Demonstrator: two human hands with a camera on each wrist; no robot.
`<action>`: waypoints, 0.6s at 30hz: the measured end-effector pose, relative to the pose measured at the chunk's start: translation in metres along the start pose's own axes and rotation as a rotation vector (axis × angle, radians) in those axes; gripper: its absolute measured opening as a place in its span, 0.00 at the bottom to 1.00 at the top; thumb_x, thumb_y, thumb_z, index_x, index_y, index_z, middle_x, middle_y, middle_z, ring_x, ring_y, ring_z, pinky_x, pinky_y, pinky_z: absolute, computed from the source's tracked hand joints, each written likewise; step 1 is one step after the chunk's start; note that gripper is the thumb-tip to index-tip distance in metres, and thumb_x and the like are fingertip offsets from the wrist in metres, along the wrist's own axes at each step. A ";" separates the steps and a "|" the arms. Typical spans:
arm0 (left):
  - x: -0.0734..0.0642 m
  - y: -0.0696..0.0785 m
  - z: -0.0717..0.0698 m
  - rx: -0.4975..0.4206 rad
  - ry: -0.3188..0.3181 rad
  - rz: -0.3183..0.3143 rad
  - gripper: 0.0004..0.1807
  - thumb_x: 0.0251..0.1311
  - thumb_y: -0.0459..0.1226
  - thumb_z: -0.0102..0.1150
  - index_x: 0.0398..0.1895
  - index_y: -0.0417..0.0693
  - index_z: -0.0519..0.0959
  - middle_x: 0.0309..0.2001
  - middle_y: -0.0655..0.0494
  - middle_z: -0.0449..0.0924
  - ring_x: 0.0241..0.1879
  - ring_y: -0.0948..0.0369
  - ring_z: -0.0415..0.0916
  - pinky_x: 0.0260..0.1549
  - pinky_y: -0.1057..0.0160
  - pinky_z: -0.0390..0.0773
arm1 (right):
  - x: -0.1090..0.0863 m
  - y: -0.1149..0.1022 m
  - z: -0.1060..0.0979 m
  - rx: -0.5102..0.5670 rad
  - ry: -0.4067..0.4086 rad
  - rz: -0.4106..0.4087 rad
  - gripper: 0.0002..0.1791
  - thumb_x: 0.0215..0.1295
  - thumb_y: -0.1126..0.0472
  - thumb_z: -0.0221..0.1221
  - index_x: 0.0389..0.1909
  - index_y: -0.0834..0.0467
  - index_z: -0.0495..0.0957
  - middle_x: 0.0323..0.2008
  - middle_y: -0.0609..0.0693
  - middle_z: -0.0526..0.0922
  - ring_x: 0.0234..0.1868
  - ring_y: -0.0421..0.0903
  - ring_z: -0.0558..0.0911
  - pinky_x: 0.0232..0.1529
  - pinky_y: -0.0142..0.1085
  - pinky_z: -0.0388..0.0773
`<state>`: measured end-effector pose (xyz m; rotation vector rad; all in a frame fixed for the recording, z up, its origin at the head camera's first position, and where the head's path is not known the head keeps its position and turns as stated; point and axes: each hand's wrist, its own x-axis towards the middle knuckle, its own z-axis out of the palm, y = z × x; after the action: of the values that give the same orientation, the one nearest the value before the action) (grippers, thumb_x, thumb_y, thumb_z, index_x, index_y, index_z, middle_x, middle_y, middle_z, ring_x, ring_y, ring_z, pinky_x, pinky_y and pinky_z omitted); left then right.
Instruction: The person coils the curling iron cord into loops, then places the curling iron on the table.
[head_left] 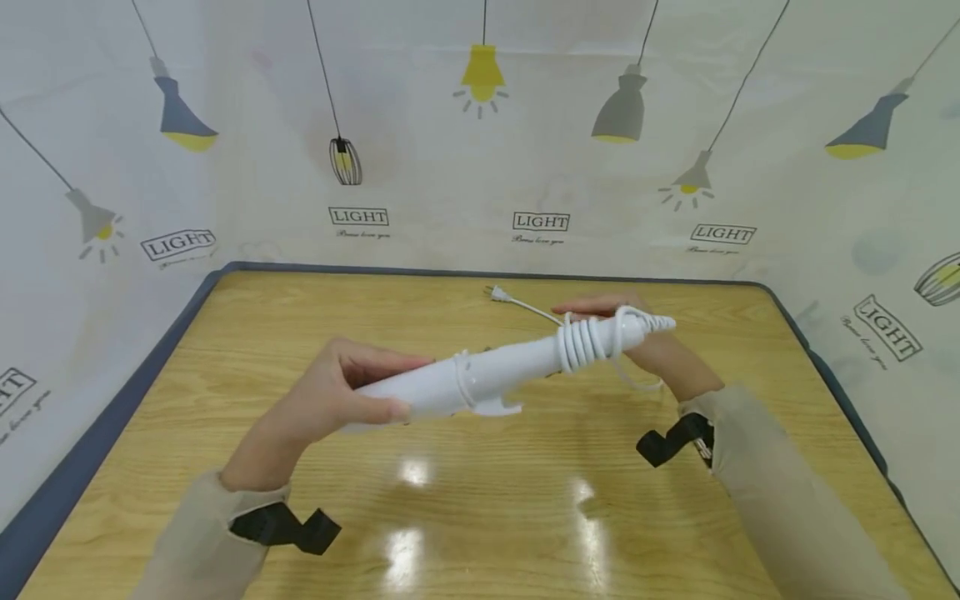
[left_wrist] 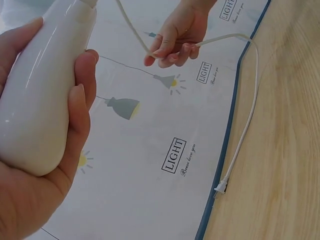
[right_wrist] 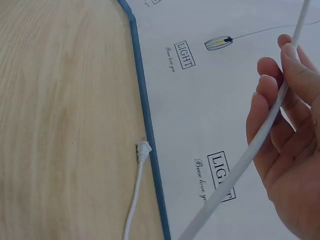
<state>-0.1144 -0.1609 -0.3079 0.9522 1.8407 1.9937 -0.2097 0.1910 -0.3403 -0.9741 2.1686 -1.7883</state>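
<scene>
A white tube-shaped corded appliance [head_left: 510,371] is held above the table, tilted with its narrow end up to the right. My left hand [head_left: 330,400] grips its thick rounded end, thumb on the near side. A small curved lever [head_left: 495,407] sticks out below its middle. Several loops of white cord [head_left: 581,343] wind round the narrow end. Behind that end is my right hand [left_wrist: 182,35], pinching the cord [right_wrist: 270,117] between thumb and fingers. From there the cord runs down to its plug [head_left: 498,293], lying near the table's far edge.
The wooden table [head_left: 360,500] has a dark blue border along its edge. A white sheet printed with lamps [head_left: 435,150] stands upright behind it and along both sides. Black straps [head_left: 285,529] hang from both sleeves, close over the table.
</scene>
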 end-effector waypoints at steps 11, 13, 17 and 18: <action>-0.004 -0.006 0.002 0.099 -0.130 -0.073 0.23 0.45 0.26 0.67 0.46 0.55 0.82 0.43 0.49 0.81 0.30 0.58 0.77 0.28 0.59 0.78 | 0.023 -0.021 -0.008 -0.093 -0.162 0.013 0.10 0.60 0.72 0.56 0.41 0.68 0.81 0.24 0.55 0.77 0.19 0.46 0.69 0.20 0.34 0.69; -0.005 -0.006 0.003 0.111 -0.152 -0.109 0.22 0.45 0.27 0.68 0.47 0.50 0.82 0.43 0.48 0.81 0.30 0.58 0.77 0.27 0.58 0.79 | 0.026 -0.024 -0.009 -0.110 -0.182 0.023 0.08 0.59 0.72 0.57 0.39 0.69 0.81 0.24 0.56 0.78 0.19 0.45 0.70 0.19 0.32 0.69; -0.005 -0.010 0.005 0.108 -0.193 -0.152 0.21 0.45 0.27 0.68 0.47 0.39 0.80 0.43 0.45 0.81 0.31 0.58 0.77 0.27 0.58 0.79 | 0.032 -0.031 -0.010 -0.165 -0.217 0.025 0.06 0.58 0.72 0.59 0.34 0.70 0.81 0.20 0.52 0.79 0.18 0.42 0.69 0.17 0.32 0.66; -0.004 -0.011 0.005 0.115 -0.202 -0.156 0.21 0.45 0.28 0.68 0.47 0.37 0.80 0.43 0.45 0.81 0.31 0.58 0.77 0.27 0.58 0.79 | 0.033 -0.033 -0.010 -0.182 -0.227 0.025 0.05 0.58 0.71 0.59 0.33 0.70 0.81 0.20 0.51 0.79 0.17 0.41 0.69 0.16 0.32 0.65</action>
<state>-0.1107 -0.1579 -0.3202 0.9699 1.8712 1.6531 -0.2281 0.1780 -0.2976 -1.1226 2.2155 -1.4103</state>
